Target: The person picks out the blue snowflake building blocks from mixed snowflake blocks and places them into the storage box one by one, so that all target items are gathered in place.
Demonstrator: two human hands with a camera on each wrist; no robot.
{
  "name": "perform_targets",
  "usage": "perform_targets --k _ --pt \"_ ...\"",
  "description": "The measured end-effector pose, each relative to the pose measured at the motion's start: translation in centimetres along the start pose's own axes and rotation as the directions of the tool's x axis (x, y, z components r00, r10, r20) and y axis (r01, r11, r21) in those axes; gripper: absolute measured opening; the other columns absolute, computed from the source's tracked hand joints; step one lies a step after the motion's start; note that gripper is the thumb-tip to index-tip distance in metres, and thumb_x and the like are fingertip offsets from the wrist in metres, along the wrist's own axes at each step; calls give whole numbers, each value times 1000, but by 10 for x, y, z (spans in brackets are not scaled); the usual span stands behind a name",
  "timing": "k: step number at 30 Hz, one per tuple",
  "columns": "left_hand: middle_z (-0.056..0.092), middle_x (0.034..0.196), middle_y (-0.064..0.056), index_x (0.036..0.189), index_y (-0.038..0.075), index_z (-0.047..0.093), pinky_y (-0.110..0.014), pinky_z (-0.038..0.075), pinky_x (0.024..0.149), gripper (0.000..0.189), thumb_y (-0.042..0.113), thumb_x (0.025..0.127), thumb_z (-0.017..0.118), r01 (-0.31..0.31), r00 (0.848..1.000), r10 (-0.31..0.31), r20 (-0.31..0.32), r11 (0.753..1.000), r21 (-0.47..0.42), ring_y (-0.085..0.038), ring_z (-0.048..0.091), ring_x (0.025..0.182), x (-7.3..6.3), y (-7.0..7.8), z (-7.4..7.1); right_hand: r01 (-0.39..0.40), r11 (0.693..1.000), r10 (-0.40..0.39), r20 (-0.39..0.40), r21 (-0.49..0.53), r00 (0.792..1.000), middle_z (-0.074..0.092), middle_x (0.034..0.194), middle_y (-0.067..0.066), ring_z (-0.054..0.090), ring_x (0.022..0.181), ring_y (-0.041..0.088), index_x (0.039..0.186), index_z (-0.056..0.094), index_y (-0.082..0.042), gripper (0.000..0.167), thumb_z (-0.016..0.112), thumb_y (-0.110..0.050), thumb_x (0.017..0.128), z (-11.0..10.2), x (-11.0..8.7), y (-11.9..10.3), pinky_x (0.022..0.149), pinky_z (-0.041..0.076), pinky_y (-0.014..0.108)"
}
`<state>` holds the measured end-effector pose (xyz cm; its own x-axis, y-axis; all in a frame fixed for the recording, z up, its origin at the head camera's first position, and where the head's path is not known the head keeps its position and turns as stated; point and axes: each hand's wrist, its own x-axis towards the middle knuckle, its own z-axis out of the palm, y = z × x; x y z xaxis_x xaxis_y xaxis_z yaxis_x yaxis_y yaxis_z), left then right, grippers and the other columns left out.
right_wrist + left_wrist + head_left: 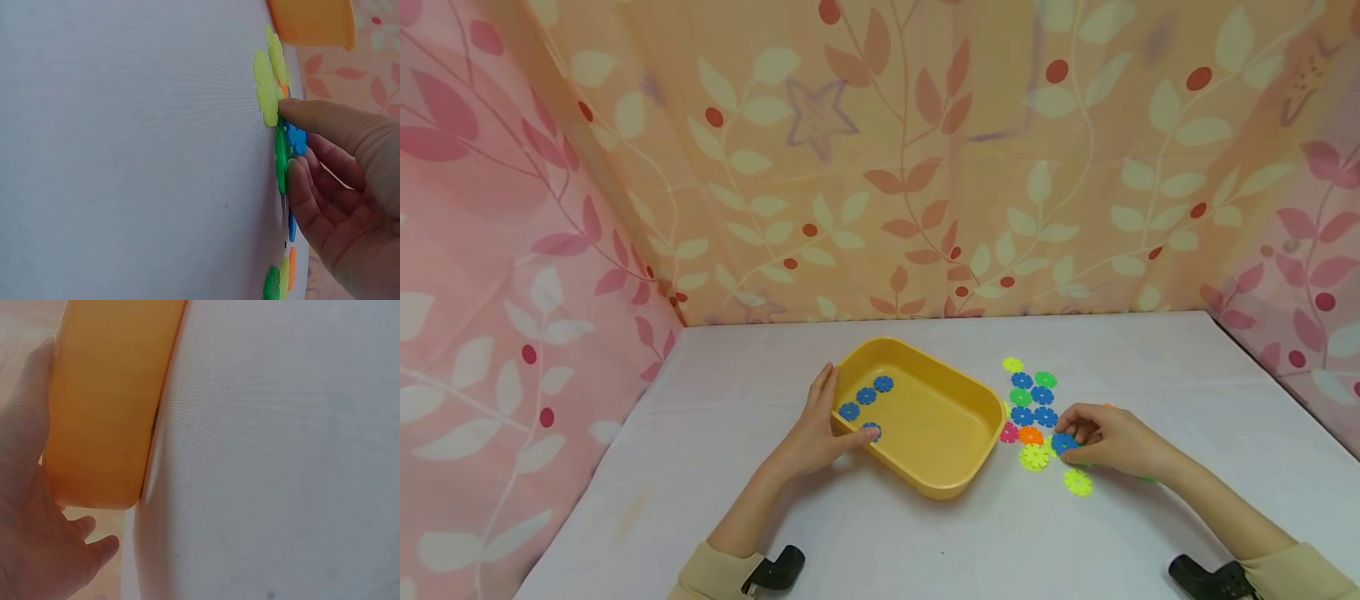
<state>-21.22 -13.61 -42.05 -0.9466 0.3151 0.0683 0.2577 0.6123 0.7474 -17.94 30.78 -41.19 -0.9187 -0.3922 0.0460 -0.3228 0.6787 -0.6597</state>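
Note:
A yellow plastic tray stands on the table with several blue flower-shaped discs lying along its left side. My left hand holds the tray's left corner, thumb over the rim and fingers along the outer wall. Right of the tray, my right hand pinches a blue flower-shaped disc between thumb and fingers, low over the pile. In the right wrist view that blue disc shows between the fingertips, beside a green disc and a yellow one.
Loose flower discs in blue, green, pink, orange and yellow lie right of the tray, some partly hidden by the right hand. A white cloth covers the table. Patterned curtains hang behind and at both sides.

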Motion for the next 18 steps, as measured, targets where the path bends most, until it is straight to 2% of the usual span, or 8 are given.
perform_targets --k 12,18 --pt "-7 163 -1 158 17 -2 -53 18 114 119 62 76 74 -3 1000 3 -5 1000 11 -25 6 148 1 -1 1 86 995 -88 -41 -55 995 58 83 -5 53 74 10 100 68 -16 29 83 -28 78 4 0 4 64 49 21" --pt "-9 162 4 158 18 -2 -52 17 115 119 62 77 74 1 1000 -1 -2 1000 8 -25 6 148 0 0 0 11 998 -14 -46 -63 999 55 76 -6 52 68 9 101 69 -17 29 83 -29 78 5 0 4 58 45 22"
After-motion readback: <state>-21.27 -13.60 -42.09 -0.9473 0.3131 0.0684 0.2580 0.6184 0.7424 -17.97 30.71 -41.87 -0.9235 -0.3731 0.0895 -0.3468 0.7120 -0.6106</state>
